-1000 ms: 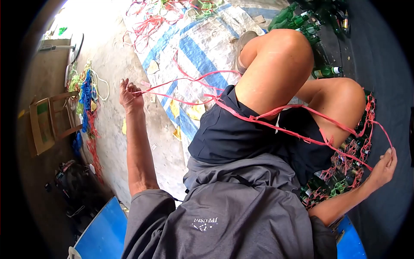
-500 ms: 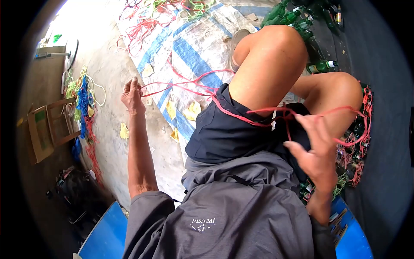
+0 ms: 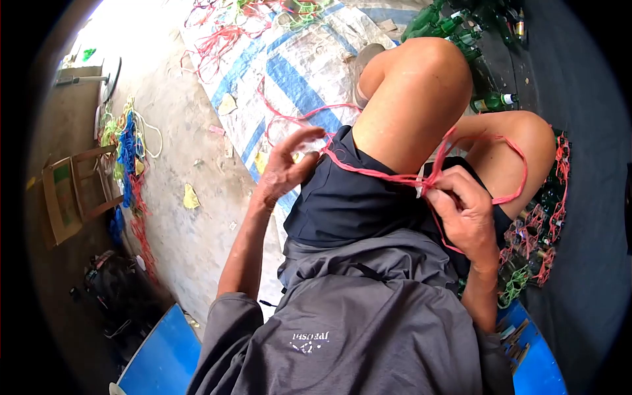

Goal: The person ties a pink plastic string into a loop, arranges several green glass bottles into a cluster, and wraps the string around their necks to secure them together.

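Red-pink cord [image 3: 375,173] runs across my thigh over dark shorts, with several strands bunched into what looks like a knot beside my right hand [image 3: 466,212]. That hand is closed, its thumb and index finger pinching the cord at the bunch. From there a loose loop curves over my other knee. My left hand [image 3: 289,166] is beside the cord's other end at the shorts' edge. Its fingers are stretched out and somewhat blurred, thumb apart, and I see nothing held. More cord trails past it onto the striped sheet [image 3: 289,79].
Green glass bottles [image 3: 447,26] lie at the upper right. Netted bottles [image 3: 536,237] are beside my right leg. Tangled red cords [image 3: 220,43] lie on the sheet ahead. Blue and green cords [image 3: 126,148] hang by a cardboard piece [image 3: 62,201] at left.
My left hand has let go of the cord it was pulling out to the left and moved right, toward my thigh. My right hand has closed on the cord, and the strands there are bunched tighter.
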Demonstrator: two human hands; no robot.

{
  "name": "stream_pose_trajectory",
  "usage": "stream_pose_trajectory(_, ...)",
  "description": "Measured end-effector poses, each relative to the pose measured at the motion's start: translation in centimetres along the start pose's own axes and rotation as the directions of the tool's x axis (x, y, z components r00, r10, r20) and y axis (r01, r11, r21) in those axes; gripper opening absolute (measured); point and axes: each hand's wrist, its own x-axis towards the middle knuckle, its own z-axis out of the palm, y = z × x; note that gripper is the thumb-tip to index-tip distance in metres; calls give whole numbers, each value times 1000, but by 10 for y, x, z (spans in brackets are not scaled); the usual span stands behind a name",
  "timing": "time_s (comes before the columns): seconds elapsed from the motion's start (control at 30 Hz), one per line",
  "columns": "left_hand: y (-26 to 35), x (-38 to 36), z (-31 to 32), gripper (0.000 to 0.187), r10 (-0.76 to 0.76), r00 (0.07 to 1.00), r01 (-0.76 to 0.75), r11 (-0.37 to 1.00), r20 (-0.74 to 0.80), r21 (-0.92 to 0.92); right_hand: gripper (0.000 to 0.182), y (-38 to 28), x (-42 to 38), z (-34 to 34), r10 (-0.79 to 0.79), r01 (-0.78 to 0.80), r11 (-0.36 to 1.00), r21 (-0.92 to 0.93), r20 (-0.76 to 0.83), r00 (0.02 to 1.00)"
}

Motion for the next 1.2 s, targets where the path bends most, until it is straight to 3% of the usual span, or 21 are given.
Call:
stream_pose_trajectory(0.1,-11,-7,13,45,-133,989,139,984,57,-114,10,-15,-5,-8,207,-192,897,397,7,978)
stream_pose_trajectory(0.13,-16,-8,15,46,-187,979,200,961,81,-190,9,-18,-6,-8,226,-201,861,467,2,974)
stream_pose_trajectory(0.27,-43,-6,17,49,-172,973,187,978,153,-93,11,-28,-8,-9,209,-181,770,611,27,978)
stream_pose_trajectory(0.5,-68,11,33,40,-134,982,156,972,129,-174,17,-35,-14,-25,200,-119,692,712,-30,979)
stream_pose_trajectory(0.6,-65,11,27,32,-160,987,161,984,24,-73,18,-34,-16,-34,193,-76,711,699,-90,977)
stream_pose_trajectory(0.73,-47,12,12,26,-185,982,182,980,-30,-83,19,-31,-12,-48,178,-9,661,750,-146,973)
stream_pose_trajectory(0.8,-44,14,8,25,-93,988,77,988,-121,-131,18,-27,-12,-57,188,6,583,813,-142,972)
stream_pose_trajectory(0.9,-29,12,-6,22,-182,971,159,975,-153,-153,16,-31,-9,-63,177,50,580,813,-185,967)
stream_pose_trajectory(1.1,-22,19,-17,19,31,973,-59,991,-227,-120,23,-29,-18,-92,115,120,564,817,-222,968)
stream_pose_trajectory(1.2,-14,20,-18,18,31,964,-51,996,-264,-70,28,-35,-26,-105,115,160,579,799,-274,955)
